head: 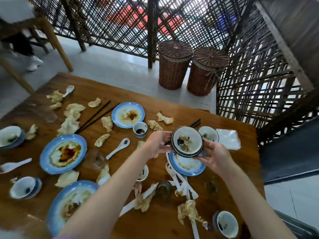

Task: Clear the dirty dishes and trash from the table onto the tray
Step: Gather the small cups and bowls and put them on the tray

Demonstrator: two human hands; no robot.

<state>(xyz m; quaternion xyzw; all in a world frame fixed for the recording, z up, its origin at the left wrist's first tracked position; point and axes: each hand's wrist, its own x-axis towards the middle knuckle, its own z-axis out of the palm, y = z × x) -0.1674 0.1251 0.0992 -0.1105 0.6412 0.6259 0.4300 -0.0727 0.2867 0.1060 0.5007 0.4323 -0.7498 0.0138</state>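
We find a single view, taken from a wide-angle camera worn on the person's head. It looks forward and steeply down over a wooden table [172, 219], with both forearms entering from the lower edge and reaching away from the lens. The near tabletop sits close beneath the camera; the far edge, floor and two wicker baskets [174, 66] lie farther ahead. Straight lines of the lattice screen [120, 19] bow toward the frame's borders. No second view overlaps it.
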